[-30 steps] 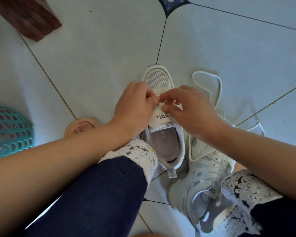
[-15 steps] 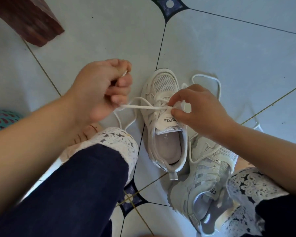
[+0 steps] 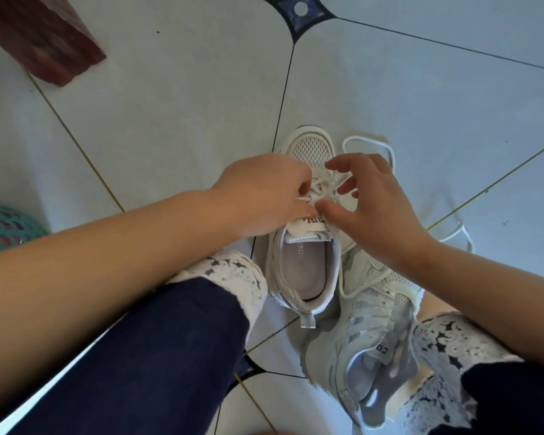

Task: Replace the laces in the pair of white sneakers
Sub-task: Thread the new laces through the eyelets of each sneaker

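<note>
White mesh and grey trim make up the sneaker standing upright on the tile floor, toe pointing away from the person, between the two knees. Its lace crosses over the eyelets just above the tongue. The left hand lies over the sneaker's left side with its fingers curled in, pinching the lace at the crossing. The right hand hovers over the right side with its fingers spread and relaxed and grips nothing; its thumb tip sits at the top of the tongue, touching or almost touching the left fingertips and the lace, and I cannot tell which.

The second sneaker lies tipped on its side just beside the first one's heel, resting against the right leg, its opening turned toward the camera. A loose lace lies on the floor beyond the right hand, looping past the upright toe and trailing off to the right.

Navy trousers with white lace cuffs fill the lower part of the view. A red-brown wooden block is at the top left, and a teal basket is at the left edge.
</note>
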Tool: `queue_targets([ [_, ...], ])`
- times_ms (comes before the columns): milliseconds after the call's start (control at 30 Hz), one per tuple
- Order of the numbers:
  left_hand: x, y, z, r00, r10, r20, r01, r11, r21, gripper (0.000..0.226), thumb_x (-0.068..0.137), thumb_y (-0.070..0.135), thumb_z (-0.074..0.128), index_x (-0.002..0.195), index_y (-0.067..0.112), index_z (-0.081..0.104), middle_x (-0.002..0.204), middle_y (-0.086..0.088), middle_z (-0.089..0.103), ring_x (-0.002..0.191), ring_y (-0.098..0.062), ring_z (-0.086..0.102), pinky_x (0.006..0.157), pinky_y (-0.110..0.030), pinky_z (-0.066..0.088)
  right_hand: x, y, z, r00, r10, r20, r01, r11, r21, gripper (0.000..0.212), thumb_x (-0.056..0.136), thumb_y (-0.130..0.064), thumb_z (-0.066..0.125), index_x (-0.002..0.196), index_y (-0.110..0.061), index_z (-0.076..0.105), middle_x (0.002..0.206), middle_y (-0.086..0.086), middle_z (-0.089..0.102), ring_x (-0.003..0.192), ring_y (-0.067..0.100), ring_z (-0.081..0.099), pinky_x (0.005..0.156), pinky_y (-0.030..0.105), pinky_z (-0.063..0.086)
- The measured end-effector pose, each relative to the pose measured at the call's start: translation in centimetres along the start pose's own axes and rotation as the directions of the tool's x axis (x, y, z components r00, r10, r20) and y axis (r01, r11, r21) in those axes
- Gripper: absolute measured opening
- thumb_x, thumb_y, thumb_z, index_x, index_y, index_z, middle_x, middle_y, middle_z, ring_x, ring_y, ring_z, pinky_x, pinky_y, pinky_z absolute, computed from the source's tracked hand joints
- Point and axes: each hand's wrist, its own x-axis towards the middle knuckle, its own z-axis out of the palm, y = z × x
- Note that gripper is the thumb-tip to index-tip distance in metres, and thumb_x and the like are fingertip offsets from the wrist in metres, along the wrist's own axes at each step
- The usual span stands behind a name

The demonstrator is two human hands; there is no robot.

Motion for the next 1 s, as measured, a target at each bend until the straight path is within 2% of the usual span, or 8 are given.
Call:
queue_targets([
  [200,-0.8,-1.0,-0.8,0.99,-0.034,-0.139,-0.034,0.889,-0.456,0.008,0.08,0.018,0.067,0.076,0.024,0.069,0.079,0.005,0.061,0.073,-0.006,0.054,0.068,-0.023,0.044,0.0,0.4,0.0,1.0,0.015,-0.013,-0.014,0.999,0.036,0.05,0.078,-0.024,0.068,0.123,-0.022,0.046,0.115,-0.007,0.041,0.085,0.0,0.051,0.073,-0.002,0.035],
  [333,-4.0,-4.6,-3.3,0.997,-0.073,0.028,0.03,0.02,-0.999,0.017,0.071,0.007,0.062,0.066,0.024,0.066,0.087,0.002,0.067,0.047,-0.006,0.036,0.041,-0.013,0.029,0.1,0.9,0.0,0.998,0.057,-0.002,-0.057,0.996,0.063,0.055,0.077,-0.028,0.07,0.124,-0.022,0.044,0.115,-0.008,0.04,0.084,-0.002,0.051,0.069,-0.005,0.034],
  [400,-4.7,-5.7,-4.0,0.994,-0.013,0.111,0.108,-0.161,-0.981,0.01,0.071,0.019,0.057,0.062,0.022,0.061,0.066,0.003,0.062,0.04,-0.005,0.03,0.037,-0.012,0.023,0.1,1.0,0.1,0.998,0.065,0.004,-0.065,0.996,0.065,0.056,0.076,-0.029,0.071,0.124,-0.022,0.044,0.115,-0.008,0.041,0.082,-0.003,0.051,0.067,-0.006,0.034],
  [500,-3.9,-6.2,-3.7,0.939,-0.179,0.294,0.343,0.427,-0.837,0.031,0.078,0.017,0.053,0.047,0.018,0.046,0.041,0.003,0.039,0.035,-0.01,0.025,0.036,-0.016,0.022,0.1,0.9,0.0,0.998,0.055,-0.002,-0.055,0.998,0.027,0.056,0.076,-0.03,0.07,0.125,-0.023,0.044,0.116,-0.008,0.041,0.082,-0.002,0.049,0.067,-0.003,0.034],
  [567,-3.4,-6.2,-3.2,0.9,-0.307,0.31,0.398,0.87,-0.292,0.033,0.083,0.022,0.056,0.051,0.018,0.048,0.047,0.004,0.046,0.044,-0.012,0.037,0.045,-0.023,0.03,0.0,0.8,-0.1,0.998,0.055,-0.012,-0.055,0.998,-0.008,0.056,0.076,-0.033,0.07,0.125,-0.024,0.044,0.116,-0.009,0.041,0.093,0.002,0.048,0.075,0.007,0.033],
  [633,-3.4,-6.0,-2.4,0.918,-0.286,0.274,0.31,0.95,-0.047,0.014,0.081,0.029,0.061,0.067,0.025,0.058,0.065,0.009,0.055,0.06,-0.007,0.048,0.055,-0.025,0.037,0.0,0.8,-0.1,0.998,0.064,-0.02,-0.064,0.998,-0.02,0.056,0.075,-0.035,0.069,0.124,-0.025,0.045,0.114,-0.01,0.039,0.107,0.012,0.047,0.084,0.02,0.034],
  [800,-2.5,-2.4,-1.6,0.999,-0.027,-0.025,0.018,0.952,-0.306,0.029,0.068,0.056,0.055,0.094,0.044,0.058,0.089,0.02,0.049,0.073,0.018,0.043,0.061,-0.015,0.03,0.0,0.6,0.0,0.998,0.055,-0.011,-0.055,0.998,-0.015,0.054,0.075,-0.032,0.069,0.123,-0.023,0.046,0.118,-0.005,0.043,0.111,0.016,0.047,0.086,0.023,0.034],
  [1000,0.1,0.6,0.6,0.998,0.014,-0.069,-0.013,1.0,0.02,0.021,0.085,0.042,0.055,0.098,0.027,0.062,0.097,0.009,0.046,0.089,-0.016,0.052,0.067,-0.03,0.039,0.0,0.6,0.1,0.999,0.039,-0.015,-0.039,0.999,-0.022,0.056,0.075,-0.03,0.069,0.124,-0.019,0.046,0.121,-0.002,0.044,0.109,0.015,0.048,0.084,0.02,0.032],
])
